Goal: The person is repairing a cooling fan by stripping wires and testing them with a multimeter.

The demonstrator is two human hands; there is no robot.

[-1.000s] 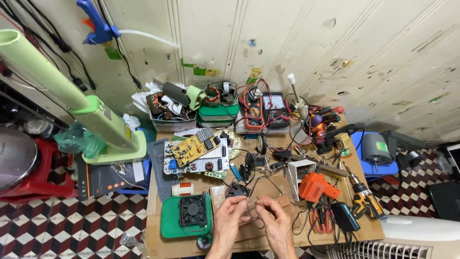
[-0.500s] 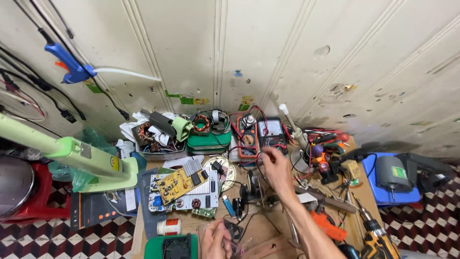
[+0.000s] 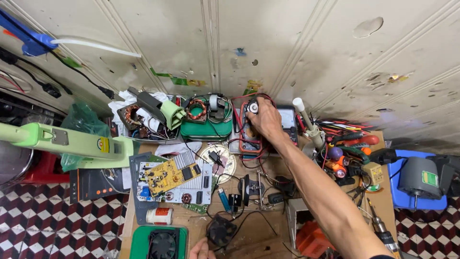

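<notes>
My right hand (image 3: pixel 266 121) reaches to the back of the wooden workbench (image 3: pixel 261 240) and pinches the round dial (image 3: pixel 252 107) of a red-cased multimeter (image 3: pixel 247 139) that leans against the wall. Red and black leads trail from the meter. A grey meter (image 3: pixel 289 120) stands just right of the hand. Only the fingertips of my left hand (image 3: pixel 201 249) show at the bottom edge, beside a small black fan (image 3: pixel 220 230) and a green box with a fan (image 3: pixel 160 242). What the left hand holds is hidden.
A yellow circuit board (image 3: pixel 173 176) lies on a grey panel at left of centre. A green box with a copper coil (image 3: pixel 206 125) stands at the back. A pale green appliance arm (image 3: pixel 67 141) juts in from the left. Tools (image 3: pixel 347 148), a blue tray with a motor (image 3: pixel 421 177) and an orange drill (image 3: pixel 311 240) crowd the right.
The view has tilted up toward the wall. My right hand has moved from the near edge to the back and taken the multimeter dial. My left hand has dropped almost out of view.
</notes>
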